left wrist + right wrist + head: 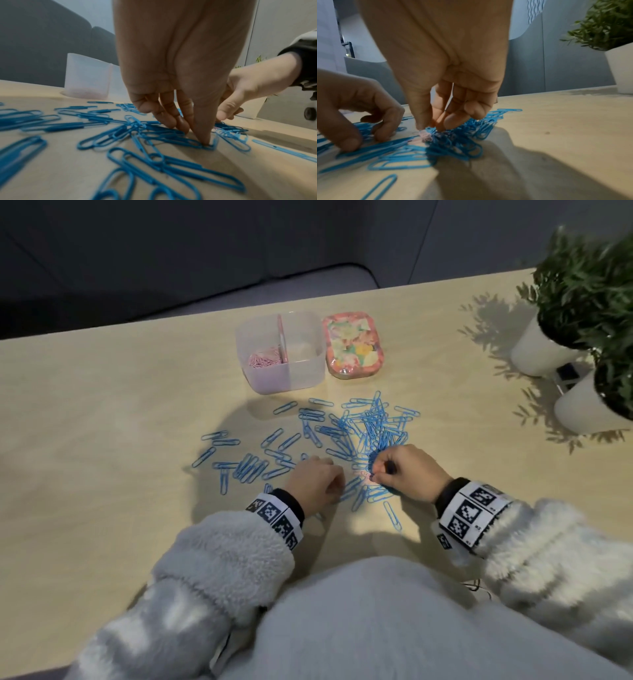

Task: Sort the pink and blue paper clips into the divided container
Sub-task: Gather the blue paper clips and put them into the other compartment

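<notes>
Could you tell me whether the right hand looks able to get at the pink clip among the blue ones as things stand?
Probably yes. The right hand already has its fingertips at the pink clip, which shows at the edge of the blue clips; some blue ones are tangled against it and may lift too.

Your room is dim. A light behind you throws big dark shadows of your head and arms on the table (102, 405). The plants (589, 285) look blurry. Your wrist pictures bend at the edges, and the close paper clips (154, 169) look fuzzy.
</notes>
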Tool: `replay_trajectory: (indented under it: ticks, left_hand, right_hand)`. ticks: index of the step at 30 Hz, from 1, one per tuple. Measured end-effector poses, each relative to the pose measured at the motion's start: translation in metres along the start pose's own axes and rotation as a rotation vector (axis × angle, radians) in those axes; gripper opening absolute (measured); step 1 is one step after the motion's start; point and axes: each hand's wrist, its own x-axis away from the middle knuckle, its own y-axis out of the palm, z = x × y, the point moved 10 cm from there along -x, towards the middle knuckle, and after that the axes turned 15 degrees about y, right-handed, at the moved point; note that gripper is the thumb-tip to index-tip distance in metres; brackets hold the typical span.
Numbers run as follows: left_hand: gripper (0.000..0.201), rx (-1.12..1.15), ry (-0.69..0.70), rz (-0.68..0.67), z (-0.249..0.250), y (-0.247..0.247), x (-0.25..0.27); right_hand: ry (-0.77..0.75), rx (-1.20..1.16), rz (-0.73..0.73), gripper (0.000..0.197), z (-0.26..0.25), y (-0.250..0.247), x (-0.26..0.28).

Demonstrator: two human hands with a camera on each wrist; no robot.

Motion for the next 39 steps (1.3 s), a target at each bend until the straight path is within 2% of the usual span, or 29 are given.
replay_trajectory:
  ticks: [7,13,18,21,24,27,33,37,39]
  left_hand:
    - [0.020,0.011,-0.005,0.147,0.006,-0.018,-0.014]
    - [0.020,-0.062,0.015,0.115,0.018,-0.008,-0.031]
    - [0.020,-0.108,-0.021,0.065,0.009,-0.006,-0.027]
    - [0.017,-0.053,-0.048,0.046,0.001,-0.006,-0.022]
    - [0.017,-0.007,-0.064,0.048,-0.003,-0.009,-0.018]
    - [0.019,-0.004,-0.072,0.059,-0.003,-0.011,-0.017]
    - [0.016,0.000,-0.069,0.060,0.000,-0.012,-0.016]
    - [0.013,0.054,-0.095,0.078,-0.003,-0.017,-0.014]
    - [0.015,0.100,-0.112,0.132,-0.005,-0.025,-0.011]
  right_hand:
    - [-0.093,0.218,0.083,0.007,-0.011,0.013,0.003]
    - [-0.086,0.251,0.106,0.010,-0.013,0.012,0.007]
    - [-0.160,0.263,0.095,0.009,-0.019,0.015,0.008]
    - [-0.160,0.062,0.059,0.008,-0.012,0.006,0.000]
    - [-0.051,-0.318,0.030,0.027,0.009,-0.019,-0.011]
    - [0.016,-0.509,-0.037,0.017,0.025,-0.029,-0.016]
    - [0.196,-0.863,-0.121,0.021,0.053,-0.030,-0.020]
    - [0.236,-0.855,-0.156,0.012,0.065,-0.020,-0.022]
    - [0.231,-0.777,-0.029,0.012,0.074,-0.028,-0.024]
